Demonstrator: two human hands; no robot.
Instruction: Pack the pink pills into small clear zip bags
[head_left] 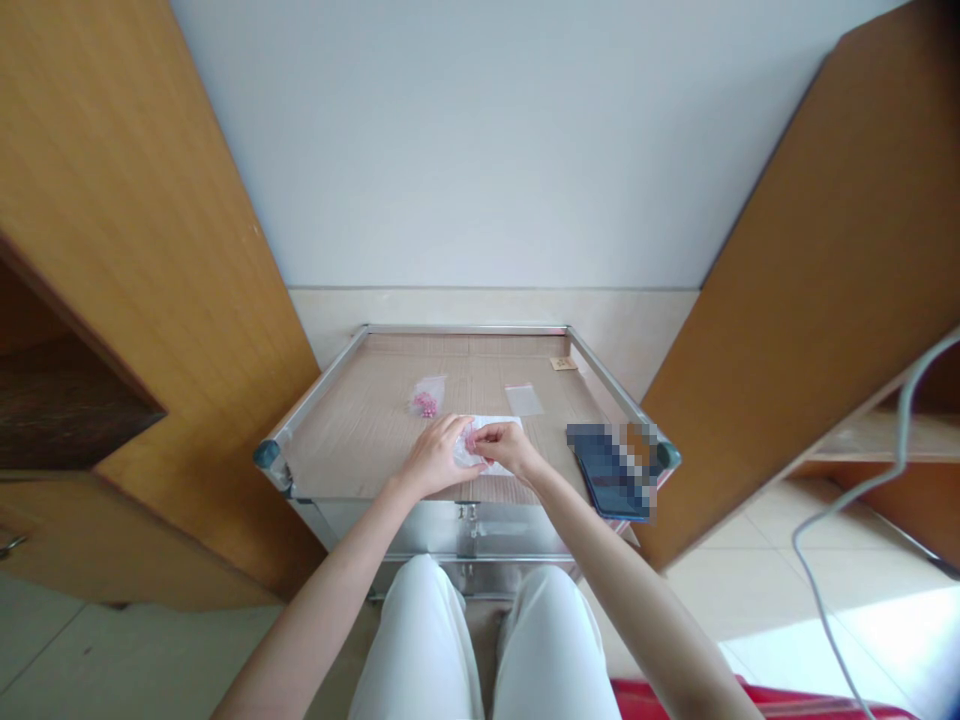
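My left hand (436,457) curves around a small clear plastic bag (464,457), with its thumb on the near side and its fingers on the far side. Something pink shows in the bag. The fingers of my right hand (508,446) are pinched together at the pink part; what they grip is too small to make out. Under both hands lies a white sheet (495,470) on the tabletop. Just beyond my left hand rests another clear bag (429,390) with small pink bead-like pieces (425,404). A flat clear zip bag (523,399) lies beyond my right hand.
The wood-patterned table (337,440) has a raised metal rim. A dark phone-like device (611,475), partly blurred out, lies at its right front. A small tan card (563,364) is at the back right. Wooden cabinets flank both sides, and a pale cable (900,440) hangs at right.
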